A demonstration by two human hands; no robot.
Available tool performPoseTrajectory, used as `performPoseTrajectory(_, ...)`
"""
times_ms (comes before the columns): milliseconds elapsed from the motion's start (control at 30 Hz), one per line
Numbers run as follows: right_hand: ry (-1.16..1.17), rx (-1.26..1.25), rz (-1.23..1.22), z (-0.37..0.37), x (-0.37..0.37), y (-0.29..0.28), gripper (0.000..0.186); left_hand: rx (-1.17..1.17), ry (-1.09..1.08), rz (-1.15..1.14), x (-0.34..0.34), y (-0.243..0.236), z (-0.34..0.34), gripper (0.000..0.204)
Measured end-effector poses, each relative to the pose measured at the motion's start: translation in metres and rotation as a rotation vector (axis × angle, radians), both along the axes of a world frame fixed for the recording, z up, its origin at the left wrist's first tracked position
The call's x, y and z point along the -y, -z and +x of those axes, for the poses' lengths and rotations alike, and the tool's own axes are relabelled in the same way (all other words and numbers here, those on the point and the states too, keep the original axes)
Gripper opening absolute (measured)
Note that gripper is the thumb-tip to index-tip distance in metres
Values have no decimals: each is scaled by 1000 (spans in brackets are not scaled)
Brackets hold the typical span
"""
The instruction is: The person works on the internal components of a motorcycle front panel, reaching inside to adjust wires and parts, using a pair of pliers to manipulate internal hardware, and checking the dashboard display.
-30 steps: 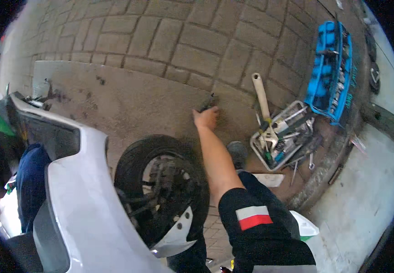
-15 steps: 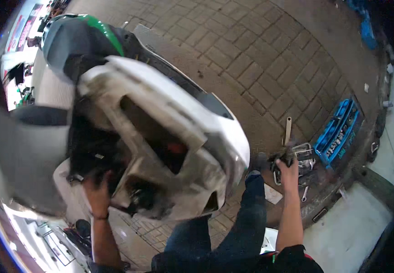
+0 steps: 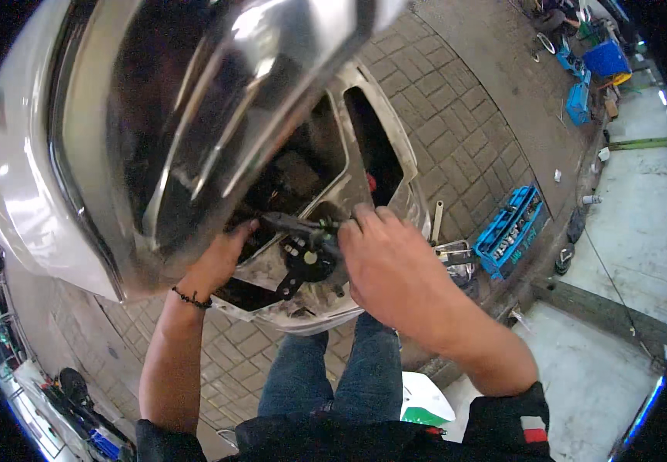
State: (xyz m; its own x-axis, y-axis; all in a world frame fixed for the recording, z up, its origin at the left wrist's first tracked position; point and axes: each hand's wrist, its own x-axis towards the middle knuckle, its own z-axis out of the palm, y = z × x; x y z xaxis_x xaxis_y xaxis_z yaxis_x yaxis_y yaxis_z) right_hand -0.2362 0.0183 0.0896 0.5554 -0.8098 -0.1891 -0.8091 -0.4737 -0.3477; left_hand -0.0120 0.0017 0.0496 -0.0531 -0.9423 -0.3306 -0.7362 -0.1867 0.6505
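Observation:
My right hand (image 3: 379, 250) is closed around a long dark tapered tool (image 3: 296, 225), pliers-like in shape, its tip pointing left. Beneath the tool sits a dark round fitting with a bracket (image 3: 306, 266), set in the worn off-white frame (image 3: 360, 142) of a vehicle's body. My left hand (image 3: 222, 254) reaches in under a large white panel (image 3: 21, 177) with a glossy clear lens (image 3: 195, 100). Its thumb shows close to the tool's tip, but the other fingers are hidden. The panel and lens loom close at the upper left and cover part of the frame's dark openings.
To the right on the paving lie a blue toolbox (image 3: 506, 231) full of small metal parts, a spanner (image 3: 437, 221) and a metal rack-like piece (image 3: 456, 254). A white and green panel (image 3: 426, 399) is beside my legs. Further back stands a blue crate (image 3: 606, 58).
My right hand has come from the tools on the ground to the frame, bringing the dark tool. The lensed panel now looms large at the upper left. The view has shifted.

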Motion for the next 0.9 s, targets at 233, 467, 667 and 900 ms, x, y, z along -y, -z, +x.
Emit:
performPoseTrajectory(233,-175,-349,-125,34,22,-25,16,232,76,37,-1,23,14,43)
performPoseTrajectory(467,-231,-367,-213,40,32,-28,15,67,106,156,-3,63,26,41)
performPoseTrajectory(667,-377,-433,-293,51,44,-33,16,-38,26,-16,-15,65,21,39)
performPoseTrajectory(900,-360,-366,-374,23,53,-20,12,356,243,-454,-17,38,17,37)
